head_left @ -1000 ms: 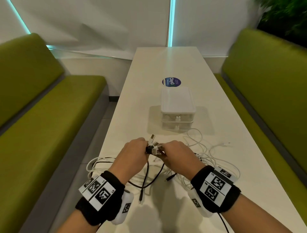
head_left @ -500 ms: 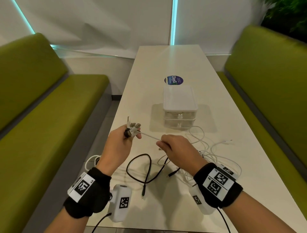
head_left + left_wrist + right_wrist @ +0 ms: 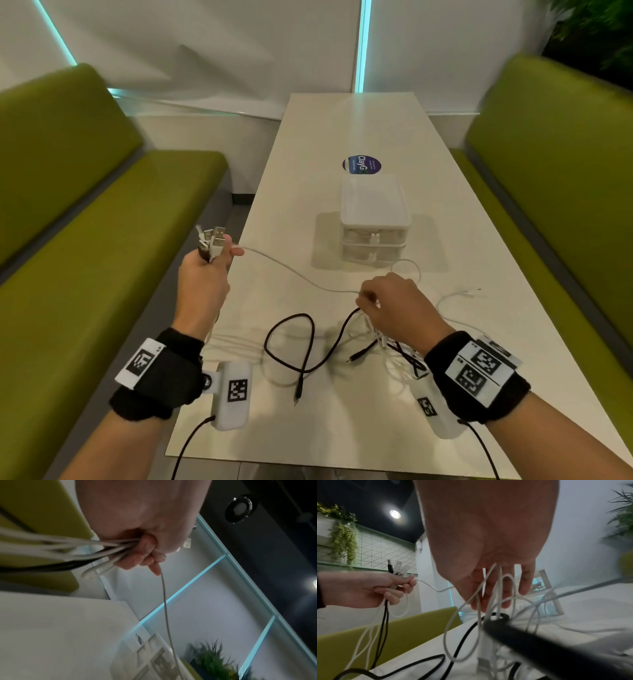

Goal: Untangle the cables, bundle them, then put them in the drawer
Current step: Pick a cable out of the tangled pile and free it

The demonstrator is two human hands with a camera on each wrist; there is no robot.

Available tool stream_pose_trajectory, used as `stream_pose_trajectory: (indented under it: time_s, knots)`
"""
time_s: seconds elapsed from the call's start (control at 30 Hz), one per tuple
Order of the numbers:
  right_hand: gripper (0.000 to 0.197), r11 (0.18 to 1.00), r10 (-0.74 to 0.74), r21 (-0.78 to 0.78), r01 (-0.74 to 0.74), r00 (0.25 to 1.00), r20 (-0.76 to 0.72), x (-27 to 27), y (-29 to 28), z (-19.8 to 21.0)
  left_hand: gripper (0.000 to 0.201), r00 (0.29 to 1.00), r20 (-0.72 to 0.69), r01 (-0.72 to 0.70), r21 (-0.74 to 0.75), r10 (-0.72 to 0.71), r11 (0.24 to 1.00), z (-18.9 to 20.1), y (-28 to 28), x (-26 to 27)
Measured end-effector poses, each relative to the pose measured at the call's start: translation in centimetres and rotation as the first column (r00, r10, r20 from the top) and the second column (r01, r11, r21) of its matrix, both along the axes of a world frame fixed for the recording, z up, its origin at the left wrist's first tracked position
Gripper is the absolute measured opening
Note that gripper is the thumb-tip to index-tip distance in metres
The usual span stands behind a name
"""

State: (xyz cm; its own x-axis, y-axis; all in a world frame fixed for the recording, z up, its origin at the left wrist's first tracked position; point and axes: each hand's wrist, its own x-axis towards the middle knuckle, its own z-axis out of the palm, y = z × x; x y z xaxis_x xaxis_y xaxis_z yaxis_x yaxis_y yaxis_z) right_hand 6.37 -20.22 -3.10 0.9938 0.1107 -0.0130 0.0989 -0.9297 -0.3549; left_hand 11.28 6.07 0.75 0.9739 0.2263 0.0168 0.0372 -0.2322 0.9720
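My left hand (image 3: 214, 265) is raised over the table's left edge and grips a bunch of cable plug ends (image 3: 213, 240), white ones and a black one. In the left wrist view the cables (image 3: 96, 550) run out of that fist (image 3: 145, 553). One white cable (image 3: 294, 274) sags from it across to my right hand (image 3: 370, 301), which pinches it low over the tangle of white cables (image 3: 407, 274). In the right wrist view, several white strands (image 3: 498, 588) pass between those fingers (image 3: 524, 582). A black cable (image 3: 310, 342) loops on the table between my hands.
A small white drawer unit (image 3: 374, 219) with two shut drawers stands mid-table, just beyond the tangle. A round blue sticker (image 3: 361, 164) lies behind it. Green benches (image 3: 102, 240) flank the white table (image 3: 342, 428) on both sides.
My hands have drawn apart. The left went up and to the left with the plug ends. The right slid along the white cable toward the tangle.
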Motion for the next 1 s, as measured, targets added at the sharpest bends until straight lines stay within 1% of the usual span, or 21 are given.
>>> stream_pose_trajectory:
  time_s: [0.07,0.1,0.17,0.2,0.23,0.27,0.3,0.33,0.4,0.43,0.47,0.5,0.53,0.57,0.63,0.7,0.8,0.93,1.0]
  knots:
    - [0.031,0.993,-0.002,0.114,0.004,1.0,-0.023,0.0,-0.3,-0.1,0.024,0.999,0.003,0.042,0.159,-0.043,0.986,-0.5,0.2,0.0]
    - [0.034,0.989,0.002,0.148,0.003,1.0,-0.029,0.0,-0.2,0.1,0.028,0.998,0.027,0.056,0.238,-0.065,0.97,-0.6,0.1,-0.2]
    - [0.038,0.984,-0.003,0.179,0.008,1.0,-0.026,0.1,0.2,0.3,0.038,0.985,0.143,0.047,0.335,-0.1,0.941,-0.6,-0.7,-1.0]
    - [0.036,0.98,-0.009,0.2,0.013,1.0,-0.018,0.2,0.3,0.3,0.043,0.966,0.219,0.048,0.371,-0.138,0.927,-0.5,-1.2,-1.4]
    - [0.032,0.974,-0.014,0.227,0.016,1.0,-0.008,0.2,0.4,0.4,0.049,0.938,0.282,0.07,0.417,-0.203,0.906,-0.4,-1.9,-2.0]
    - [0.029,0.967,-0.013,0.255,0.011,1.0,0.008,0.2,0.6,0.4,0.055,0.907,0.31,0.112,0.472,-0.284,0.874,-0.7,-2.7,-2.4]
    - [0.028,0.96,-0.008,0.278,0.001,1.0,0.023,0.1,0.7,0.5,0.061,0.882,0.295,0.177,0.516,-0.368,0.838,-0.9,-3.5,-2.8]
    - [0.028,0.954,0.003,0.3,-0.015,0.999,0.041,0.1,0.8,0.6,0.064,0.858,0.256,0.266,0.518,-0.444,0.813,-1.1,-4.4,-3.1]
    - [0.026,0.942,0.02,0.333,-0.042,0.997,0.069,0.1,0.9,1.1,0.06,0.795,0.181,0.417,0.53,-0.579,0.738,-2.0,-5.6,-3.2]
    - [0.026,0.937,0.032,0.343,-0.06,0.996,0.085,0.1,0.9,1.4,0.055,0.768,0.144,0.444,0.582,-0.624,0.681,-2.3,-6.1,-3.3]
    - [0.025,0.932,0.051,0.353,-0.082,0.994,0.097,0.1,0.8,1.5,0.044,0.762,0.088,0.452,0.638,-0.642,0.624,-2.4,-6.5,-3.3]
    - [0.024,0.927,0.069,0.36,-0.101,0.993,0.101,0.1,0.8,1.7,0.029,0.779,0.027,0.443,0.683,-0.626,0.581,-2.2,-6.9,-3.3]
    - [0.024,0.924,0.086,0.365,-0.114,0.992,0.093,0.0,0.8,1.8,0.018,0.796,-0.019,0.436,0.712,-0.605,0.551,-2.0,-7.2,-3.3]
    - [0.026,0.927,0.096,0.358,-0.115,0.993,0.071,0.0,0.7,1.8,0.023,0.808,-0.04,0.426,0.729,-0.587,0.536,-1.8,-7.5,-3.3]
    - [0.029,0.94,0.098,0.325,-0.099,0.995,0.02,0.0,0.6,1.9,0.031,0.81,-0.025,0.409,0.739,-0.585,0.535,-1.3,-7.9,-3.3]
    - [0.027,0.948,0.081,0.31,-0.068,0.996,-0.03,0.2,0.3,1.9,0.03,0.812,0.016,0.387,0.735,-0.584,0.557,-0.9,-7.7,-3.0]
    - [0.022,0.946,0.086,0.322,-0.045,0.99,-0.115,0.4,0.3,1.9,0.022,0.836,0.076,0.34,0.706,-0.544,0.621,-0.7,-7.0,-2.3]
    - [0.016,0.957,0.12,0.282,-0.073,0.981,-0.154,0.8,0.5,2.1,0.02,0.869,0.118,0.292,0.661,-0.481,0.691,-1.2,-6.1,-1.3]
    - [0.019,0.963,0.129,0.257,-0.081,0.976,-0.173,0.9,0.5,2.2,0.022,0.893,0.118,0.29,0.588,-0.435,0.755,-1.6,-5.5,-0.6]
